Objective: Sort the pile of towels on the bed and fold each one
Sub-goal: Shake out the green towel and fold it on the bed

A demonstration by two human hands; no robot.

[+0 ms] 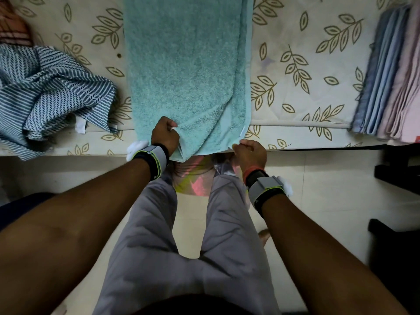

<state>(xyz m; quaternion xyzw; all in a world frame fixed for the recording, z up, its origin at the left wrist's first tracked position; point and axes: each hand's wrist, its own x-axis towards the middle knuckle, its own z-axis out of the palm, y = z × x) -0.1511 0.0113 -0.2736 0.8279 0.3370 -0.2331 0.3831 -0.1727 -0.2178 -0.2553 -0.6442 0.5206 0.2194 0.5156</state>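
A long teal towel (186,64) lies lengthwise across the bed, folded along its length, with its near end hanging over the bed's front edge. My left hand (165,135) is closed on the towel's near left corner. My right hand (250,153) pinches the near right corner at the edge of the mattress. A crumpled blue-and-white patterned towel (45,87) lies on the bed to the left. On the right side of the bed sits a stack of folded towels (391,76) in blue, grey and pink.
The bed (302,71) has a cream sheet with a leaf print. A reddish cloth (11,26) shows at the far left corner. Dark furniture (400,169) stands on the floor at the right. My legs stand close against the bed's edge.
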